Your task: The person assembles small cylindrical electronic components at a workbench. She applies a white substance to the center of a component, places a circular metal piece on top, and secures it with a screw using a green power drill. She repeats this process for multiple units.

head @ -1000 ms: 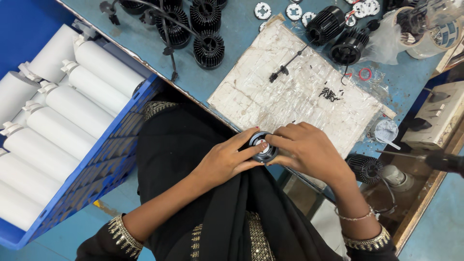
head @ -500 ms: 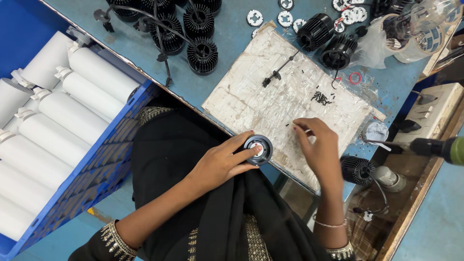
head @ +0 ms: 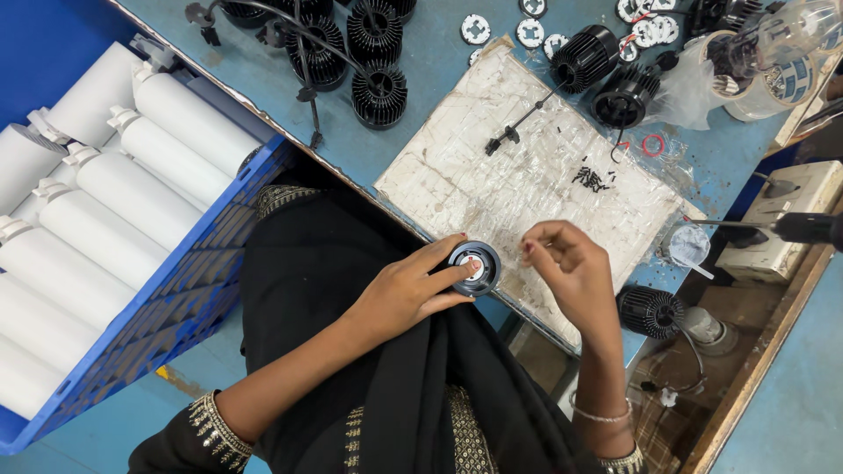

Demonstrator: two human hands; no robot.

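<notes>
My left hand holds a small round black part with a white centre at the near edge of a worn white work pad, thumb pressed on its face. My right hand hovers just right of the part, thumb and forefinger pinched together; whether a tiny screw sits between them I cannot tell. A small pile of black screws lies on the pad farther out.
A blue crate of white cylindrical housings stands at the left. Several black finned heat sinks and white round discs lie on the blue table. A powered screwdriver and a plastic bag are at the right.
My right hand let go of the round part, reached toward the screws on the pad, then came back close to the part with fingers pinched. My left hand kept hold throughout.
</notes>
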